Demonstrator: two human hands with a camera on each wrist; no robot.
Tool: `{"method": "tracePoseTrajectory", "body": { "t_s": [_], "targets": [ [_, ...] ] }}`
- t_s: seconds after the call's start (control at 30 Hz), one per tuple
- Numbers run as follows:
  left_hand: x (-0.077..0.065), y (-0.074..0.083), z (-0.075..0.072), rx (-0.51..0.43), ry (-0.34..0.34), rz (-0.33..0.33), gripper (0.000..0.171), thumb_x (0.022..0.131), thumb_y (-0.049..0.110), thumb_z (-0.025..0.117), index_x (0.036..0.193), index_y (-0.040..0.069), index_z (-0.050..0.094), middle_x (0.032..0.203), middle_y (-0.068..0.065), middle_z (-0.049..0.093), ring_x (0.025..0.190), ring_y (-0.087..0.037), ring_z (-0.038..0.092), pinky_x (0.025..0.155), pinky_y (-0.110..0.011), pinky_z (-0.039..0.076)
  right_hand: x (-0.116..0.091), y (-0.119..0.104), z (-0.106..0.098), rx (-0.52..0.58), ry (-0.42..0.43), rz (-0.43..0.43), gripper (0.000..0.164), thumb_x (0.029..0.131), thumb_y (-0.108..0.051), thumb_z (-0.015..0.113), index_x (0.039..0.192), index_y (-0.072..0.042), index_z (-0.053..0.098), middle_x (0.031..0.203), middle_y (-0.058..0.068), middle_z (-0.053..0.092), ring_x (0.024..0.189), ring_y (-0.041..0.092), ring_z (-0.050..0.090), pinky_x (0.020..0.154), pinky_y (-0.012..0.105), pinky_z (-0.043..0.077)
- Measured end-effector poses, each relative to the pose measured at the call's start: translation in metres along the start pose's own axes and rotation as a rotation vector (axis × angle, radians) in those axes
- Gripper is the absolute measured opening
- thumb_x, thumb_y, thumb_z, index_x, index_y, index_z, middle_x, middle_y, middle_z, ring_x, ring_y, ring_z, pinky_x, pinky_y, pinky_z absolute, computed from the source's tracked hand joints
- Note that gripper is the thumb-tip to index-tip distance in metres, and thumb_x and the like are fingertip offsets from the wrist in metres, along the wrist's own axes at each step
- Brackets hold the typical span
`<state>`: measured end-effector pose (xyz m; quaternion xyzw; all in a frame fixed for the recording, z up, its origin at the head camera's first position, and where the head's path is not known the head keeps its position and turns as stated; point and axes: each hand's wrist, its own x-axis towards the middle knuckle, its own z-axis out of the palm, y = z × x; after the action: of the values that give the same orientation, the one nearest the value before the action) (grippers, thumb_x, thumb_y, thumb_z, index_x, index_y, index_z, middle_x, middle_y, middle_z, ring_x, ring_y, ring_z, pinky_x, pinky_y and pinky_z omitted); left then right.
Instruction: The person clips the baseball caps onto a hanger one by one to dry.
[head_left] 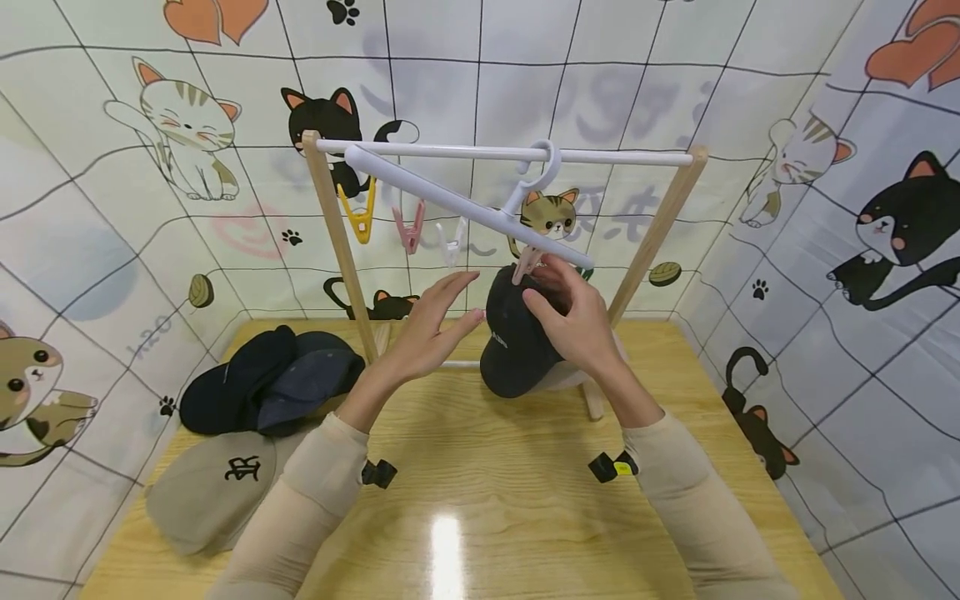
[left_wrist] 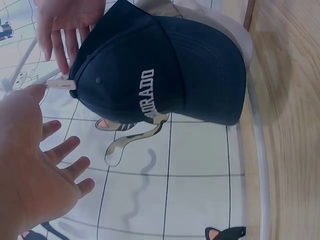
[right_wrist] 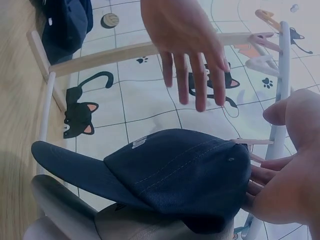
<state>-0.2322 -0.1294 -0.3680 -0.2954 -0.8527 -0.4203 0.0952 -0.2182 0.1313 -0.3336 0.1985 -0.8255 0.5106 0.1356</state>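
A dark navy cap [head_left: 517,333] with white lettering hangs brim down from a pale pink clip [head_left: 527,265] on the lower end of a tilted white hanger [head_left: 450,200]. My right hand [head_left: 581,321] is at the cap's upper right, by the clip. In the right wrist view its fingers [right_wrist: 260,182] reach the back of the cap, partly hidden behind it, with the thumb held away. Left of the cap my left hand [head_left: 431,329] stays apart from it, fingers extended, holding nothing. A lighter cap [right_wrist: 150,223] hangs behind the navy one, mostly covered.
The hanger hooks over the white rail [head_left: 615,157] of a wooden-sided rack [head_left: 337,242]. Yellow [head_left: 362,221], pink [head_left: 409,229] and white clips [head_left: 451,246] dangle at left. Dark caps [head_left: 247,379] and a beige cap [head_left: 206,492] lie on the table's left side [head_left: 487,500].
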Motion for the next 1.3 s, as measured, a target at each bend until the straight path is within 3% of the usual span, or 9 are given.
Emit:
{"method": "tracePoseTrajectory", "body": {
  "t_s": [0.17,0.3,0.67,0.87,1.03,1.3],
  "targets": [
    [-0.016,-0.002,-0.010,0.050,0.023,-0.003,0.060,0.107,0.052,0.048,0.162,0.038,0.029,0.170,0.008,0.027,0.160,-0.024,0.024,0.125,-0.064,0.023,-0.004,0.000,0.001,-0.055,0.038,-0.010,0.064,0.102,-0.041,0.063,0.159,-0.023,0.040,0.153,0.000,0.057,0.137,0.024,0.059,0.112,0.051,0.048],
    [-0.031,-0.006,-0.019,0.100,0.041,-0.004,0.060,0.107,0.052,0.049,0.162,0.042,0.026,0.170,0.007,0.026,0.159,-0.024,0.024,0.123,-0.064,0.025,-0.006,-0.001,0.003,-0.080,0.082,-0.044,0.061,0.101,-0.038,0.065,0.156,-0.023,0.045,0.151,0.005,0.056,0.132,0.028,0.060,0.111,0.050,0.049],
    [-0.079,-0.017,-0.040,0.218,0.083,-0.049,0.062,0.106,0.045,0.056,0.161,0.041,0.028,0.170,0.003,0.028,0.158,-0.029,0.027,0.121,-0.063,0.028,-0.009,-0.007,0.016,-0.106,0.257,-0.316,0.051,0.094,-0.017,0.072,0.142,-0.007,0.060,0.147,0.008,0.059,0.128,0.034,0.060,0.104,0.055,0.051],
    [-0.105,-0.024,-0.049,0.273,0.125,-0.062,0.062,0.105,0.039,0.060,0.160,0.036,0.034,0.168,-0.002,0.033,0.155,-0.033,0.033,0.119,-0.064,0.028,-0.008,-0.013,0.024,-0.070,0.332,-0.401,0.049,0.090,-0.009,0.073,0.137,-0.002,0.063,0.140,0.017,0.064,0.129,0.030,0.061,0.104,0.049,0.050],
    [-0.129,-0.029,-0.056,0.332,0.156,-0.052,0.063,0.103,0.032,0.065,0.160,0.031,0.037,0.165,-0.005,0.038,0.151,-0.036,0.038,0.116,-0.064,0.030,-0.007,-0.018,0.033,-0.044,0.327,-0.457,0.049,0.089,-0.007,0.074,0.137,-0.001,0.063,0.136,0.020,0.066,0.129,0.033,0.062,0.105,0.042,0.048],
    [-0.164,-0.036,-0.067,0.403,0.200,-0.071,0.064,0.100,0.029,0.069,0.158,0.025,0.042,0.159,-0.009,0.046,0.147,-0.035,0.042,0.114,-0.062,0.032,-0.003,-0.025,0.040,-0.062,0.223,-0.423,0.052,0.095,-0.021,0.071,0.145,-0.012,0.058,0.143,0.003,0.064,0.128,0.024,0.062,0.110,0.040,0.049]
  ]
}}
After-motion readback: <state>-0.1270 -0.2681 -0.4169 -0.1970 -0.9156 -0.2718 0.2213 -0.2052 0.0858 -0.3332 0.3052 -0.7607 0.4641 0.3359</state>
